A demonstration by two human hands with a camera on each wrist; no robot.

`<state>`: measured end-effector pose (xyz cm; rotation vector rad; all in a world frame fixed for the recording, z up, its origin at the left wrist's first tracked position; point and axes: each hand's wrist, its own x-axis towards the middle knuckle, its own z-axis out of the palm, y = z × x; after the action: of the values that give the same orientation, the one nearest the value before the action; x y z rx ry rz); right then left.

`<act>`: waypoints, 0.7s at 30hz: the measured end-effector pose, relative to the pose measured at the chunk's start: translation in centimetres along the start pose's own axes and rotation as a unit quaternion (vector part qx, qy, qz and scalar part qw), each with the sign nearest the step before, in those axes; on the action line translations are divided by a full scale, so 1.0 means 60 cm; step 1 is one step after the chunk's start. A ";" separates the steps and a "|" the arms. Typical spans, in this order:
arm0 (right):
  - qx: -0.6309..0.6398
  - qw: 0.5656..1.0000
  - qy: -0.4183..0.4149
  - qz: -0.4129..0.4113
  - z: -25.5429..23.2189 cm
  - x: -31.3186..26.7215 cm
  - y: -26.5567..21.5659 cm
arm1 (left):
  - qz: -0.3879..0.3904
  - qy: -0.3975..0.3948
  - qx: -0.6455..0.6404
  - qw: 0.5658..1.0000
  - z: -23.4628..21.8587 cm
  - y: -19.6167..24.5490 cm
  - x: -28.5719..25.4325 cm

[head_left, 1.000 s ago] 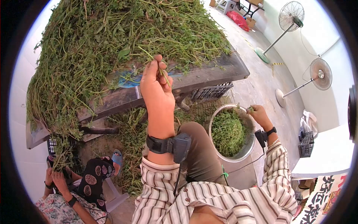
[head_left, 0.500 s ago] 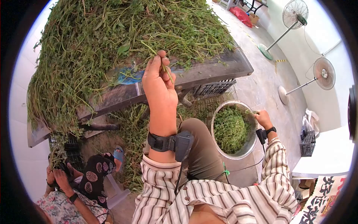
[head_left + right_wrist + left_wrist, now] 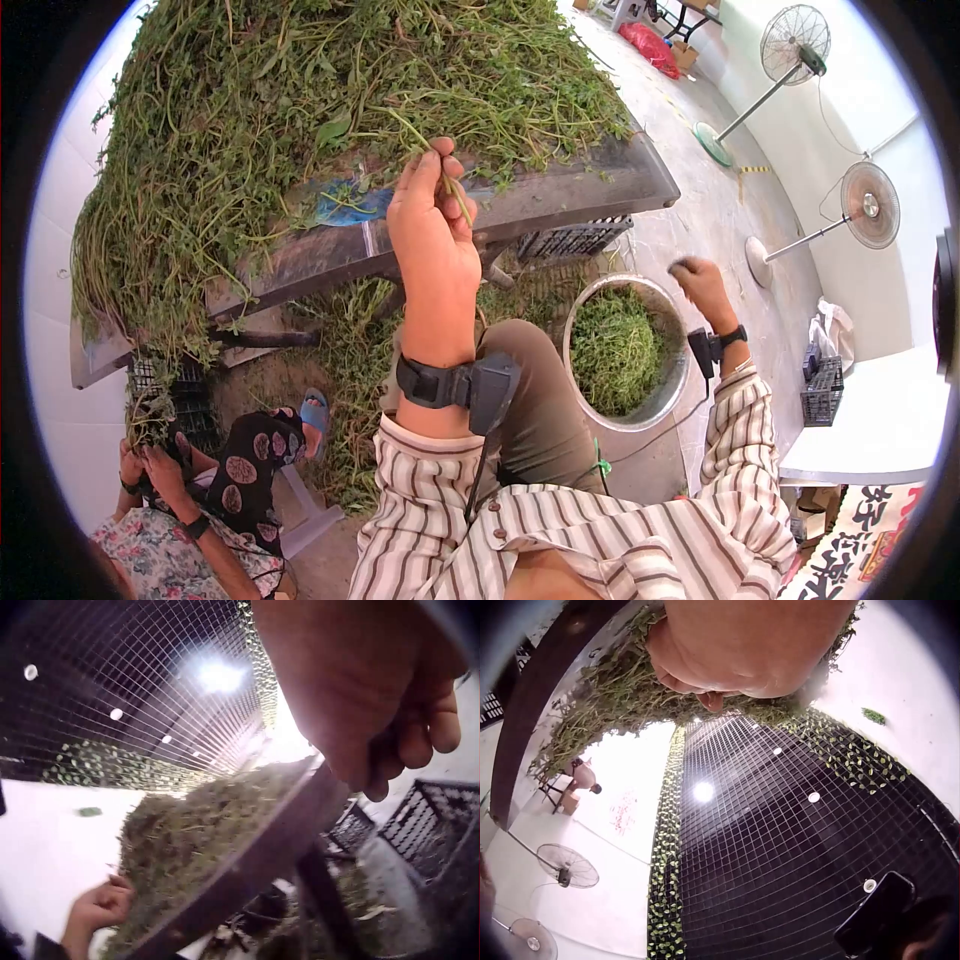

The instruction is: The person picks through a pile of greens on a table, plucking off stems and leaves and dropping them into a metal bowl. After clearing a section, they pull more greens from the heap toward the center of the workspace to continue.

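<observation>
My left hand [image 3: 435,230] is raised before the table's near edge, pinching a thin green plant stem [image 3: 462,205] between thumb and fingers. One end of the stem sticks up past the fingertips. Behind it rises a large heap of leafy green plants [image 3: 340,130]. To the right, my right hand [image 3: 705,290] hangs above the far right rim of a round metal basin [image 3: 677,385], which holds a mound of short green sprigs [image 3: 612,355]. In the right wrist view the fingers [image 3: 414,746] of this hand are loosely bent, with no stem visible between them.
The heap covers most of the dark table [image 3: 620,190]. Loose plants [image 3: 350,400] litter the floor below, beside a black crate [image 3: 575,240]. At lower left another person's hands [image 3: 160,470] handle plants. Two standing fans [image 3: 868,205] and another black crate [image 3: 822,390] are at right.
The sprig seen in my right hand earlier no longer shows there, and that hand has risen a little above the basin rim. My left hand has shifted slightly right, still pinching the stem.
</observation>
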<state>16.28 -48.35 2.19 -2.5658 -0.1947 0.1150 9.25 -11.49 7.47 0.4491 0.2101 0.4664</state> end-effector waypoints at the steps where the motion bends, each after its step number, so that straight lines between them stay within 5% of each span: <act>1: 0.069 0.998 -0.010 0.002 -0.006 0.009 -0.044 | 0.001 -0.001 0.000 1.000 0.000 -0.002 0.000; 3: 0.092 0.995 -0.026 -0.025 -0.018 0.029 -0.129 | -0.009 -0.006 0.017 1.000 -0.001 -0.006 -0.001; 7: 0.012 0.968 0.000 -0.249 -0.007 0.104 -0.238 | -0.012 -0.011 0.018 1.000 0.001 -0.008 -0.001; 10: -0.006 0.951 -0.029 -0.308 0.024 0.178 -0.288 | -0.012 -0.010 0.021 1.000 -0.002 -0.012 0.000; 21: -0.192 0.941 -0.048 -0.275 0.087 0.277 -0.354 | -0.020 -0.019 0.006 1.000 -0.006 0.001 -0.002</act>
<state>29.57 -25.15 8.58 -2.7732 -1.0520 -0.0142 9.02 -11.37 7.19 0.4646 0.1859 0.4176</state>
